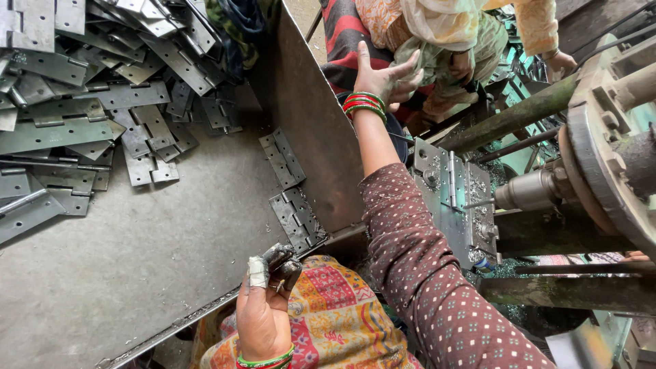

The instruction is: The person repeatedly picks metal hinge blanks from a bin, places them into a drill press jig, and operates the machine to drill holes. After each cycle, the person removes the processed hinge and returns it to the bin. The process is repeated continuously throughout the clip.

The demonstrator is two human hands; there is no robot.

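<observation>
Nearest, the left hand point(263, 311), one finger taped, pinched a small dark metal piece point(281, 263) at the tray's point(137, 273) near edge. Beyond, one hinge point(456, 181) sat clamped before the drill point(526, 191), a big pile of hinges point(82, 102) lay at the tray's far left corner, and the right hand point(384, 78) reached out open and empty

The hinges point(82, 130) are dull grey metal, lying in a matt, scuffed steel tray point(157, 253). The left hand point(263, 311) wears what looks like cloth tape, grimy.

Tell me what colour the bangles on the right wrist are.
The bangles by the right hand are red and green, clearest in the head view.
</observation>
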